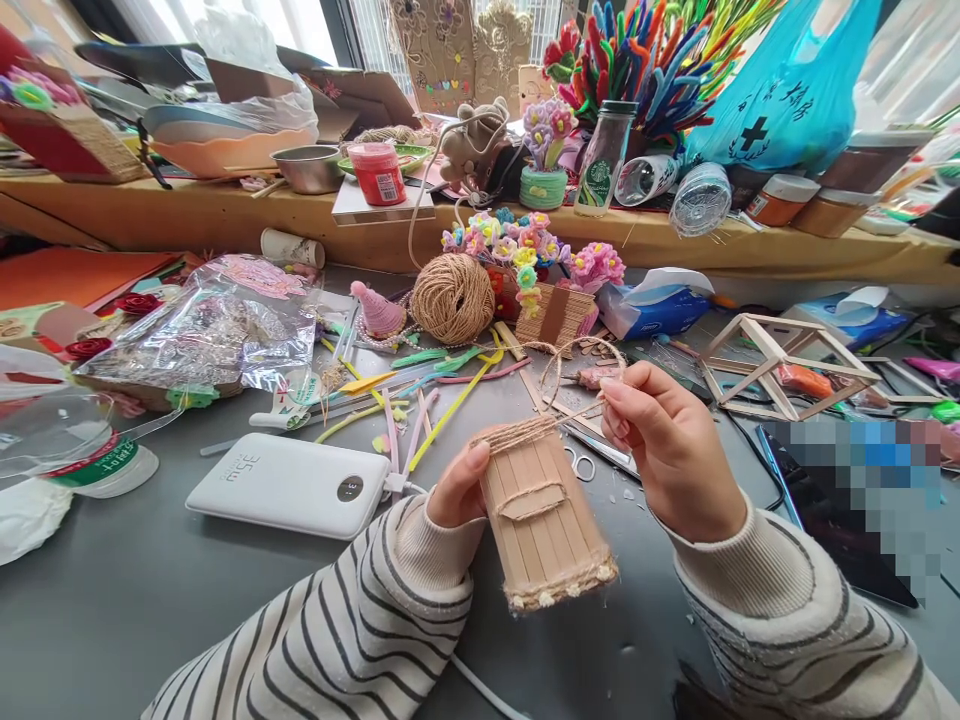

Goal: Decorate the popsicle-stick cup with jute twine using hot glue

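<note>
A small box of wooden craft sticks (536,540) is gripped by my left hand (463,482), thumb on its upper edge. Rows of jute twine (525,436) run round that upper end, and a thin twine outline is stuck on the front face. Twine with pale dots trims the lower end. My right hand (667,440) pinches the twine just right of the box's upper corner, fingers closed. From there the strand loops back over the table toward the ball of jute twine (454,298).
A white power bank (289,484) with a cable lies left of my hands. Scissors (581,463) and several pipe cleaners (457,410) lie beyond the box. At right are a stick frame (787,368) and a dark tablet-like device (832,520). A cluttered shelf (360,232) runs along the back.
</note>
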`<state>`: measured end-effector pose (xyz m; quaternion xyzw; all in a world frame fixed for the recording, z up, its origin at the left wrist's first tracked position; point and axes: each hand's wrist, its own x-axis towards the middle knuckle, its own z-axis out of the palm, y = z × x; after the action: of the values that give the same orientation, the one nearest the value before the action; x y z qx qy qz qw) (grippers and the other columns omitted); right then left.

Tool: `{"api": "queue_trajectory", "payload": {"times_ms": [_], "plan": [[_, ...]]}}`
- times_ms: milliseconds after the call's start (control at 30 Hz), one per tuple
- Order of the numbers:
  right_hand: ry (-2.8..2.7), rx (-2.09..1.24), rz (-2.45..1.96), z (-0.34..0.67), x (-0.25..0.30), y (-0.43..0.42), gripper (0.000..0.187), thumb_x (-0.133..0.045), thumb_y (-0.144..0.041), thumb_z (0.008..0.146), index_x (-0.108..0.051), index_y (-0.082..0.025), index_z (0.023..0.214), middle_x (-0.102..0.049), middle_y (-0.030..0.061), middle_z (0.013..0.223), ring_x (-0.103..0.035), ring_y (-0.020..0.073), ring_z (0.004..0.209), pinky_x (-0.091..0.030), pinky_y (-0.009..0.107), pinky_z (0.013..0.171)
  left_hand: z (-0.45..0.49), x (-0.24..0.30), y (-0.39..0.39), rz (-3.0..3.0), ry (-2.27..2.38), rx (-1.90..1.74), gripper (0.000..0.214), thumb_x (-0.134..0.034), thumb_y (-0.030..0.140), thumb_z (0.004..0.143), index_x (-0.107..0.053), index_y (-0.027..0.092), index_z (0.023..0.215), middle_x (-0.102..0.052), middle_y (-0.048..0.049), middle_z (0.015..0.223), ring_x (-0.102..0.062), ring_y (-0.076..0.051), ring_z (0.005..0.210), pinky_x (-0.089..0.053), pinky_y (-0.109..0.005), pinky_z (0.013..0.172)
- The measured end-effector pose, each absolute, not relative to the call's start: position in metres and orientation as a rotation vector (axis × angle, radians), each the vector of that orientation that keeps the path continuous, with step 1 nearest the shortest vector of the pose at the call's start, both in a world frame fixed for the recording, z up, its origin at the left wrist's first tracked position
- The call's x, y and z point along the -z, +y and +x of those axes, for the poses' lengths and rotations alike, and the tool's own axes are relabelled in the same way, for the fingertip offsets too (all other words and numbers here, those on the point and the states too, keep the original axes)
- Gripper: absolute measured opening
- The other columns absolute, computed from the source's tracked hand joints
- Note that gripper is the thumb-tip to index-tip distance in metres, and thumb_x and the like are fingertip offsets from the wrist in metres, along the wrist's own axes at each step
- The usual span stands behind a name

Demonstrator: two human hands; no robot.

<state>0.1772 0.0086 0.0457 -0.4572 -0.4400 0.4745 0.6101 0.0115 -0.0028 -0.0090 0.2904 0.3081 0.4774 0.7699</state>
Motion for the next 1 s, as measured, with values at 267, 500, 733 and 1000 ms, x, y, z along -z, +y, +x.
{"api": "queue_trajectory", "payload": {"times_ms": [267,500,733,1000], "plan": [[-0.977,-1.155,-1.025,0.1746,-0.0451,0.0086,0.027,-0.067,-0.03,0.07,-0.045,-0.018,0.059,-0.04,-0.0085,0.047,-0.034,0.0039,0.043,-0.029,0.018,0.042,0.0116,0.0056,-0.0054,0.607,0.664,-1.071,0.039,-0.059,0.05,0.072,-0.067,0.019,0.094,-0.071,-0.0046,0.082,-0.066,-0.025,0.079,-0.053,-0.033,0.068],[-0.977,-1.19,-1.011,0.1738,-0.0428,0.0075,0.026,-0.067,-0.029,0.071,-0.046,-0.018,0.06,-0.041,-0.0083,0.047,-0.036,0.0042,0.043,-0.029,0.018,0.042,0.0099,0.0019,-0.002,0.633,0.618,-1.084,0.042,-0.066,0.049,0.065,-0.067,0.019,0.094,-0.071,-0.0065,0.093,-0.059,-0.033,0.104,-0.047,-0.042,0.089],[-0.973,-1.223,-1.01,0.1732,-0.0419,0.0072,0.026,-0.065,-0.028,0.072,-0.045,-0.019,0.06,-0.04,-0.0085,0.048,-0.035,0.0039,0.044,-0.027,0.019,0.043,0.0085,0.0038,-0.0078,0.564,0.537,-1.081,0.041,-0.059,0.042,0.072,-0.062,0.016,0.104,-0.068,-0.0086,0.103,-0.053,-0.033,0.113,-0.037,-0.044,0.1],[-0.974,-1.296,-0.999,0.1705,-0.0359,0.0079,0.028,-0.065,-0.032,0.074,-0.043,-0.019,0.061,-0.038,-0.009,0.049,-0.031,0.0033,0.044,-0.024,0.018,0.043,0.0035,0.0059,0.0013,0.611,0.453,-1.033,0.04,-0.064,0.043,0.07,-0.067,0.018,0.1,-0.069,-0.0073,0.1,-0.06,-0.029,0.098,-0.046,-0.037,0.086]]}}
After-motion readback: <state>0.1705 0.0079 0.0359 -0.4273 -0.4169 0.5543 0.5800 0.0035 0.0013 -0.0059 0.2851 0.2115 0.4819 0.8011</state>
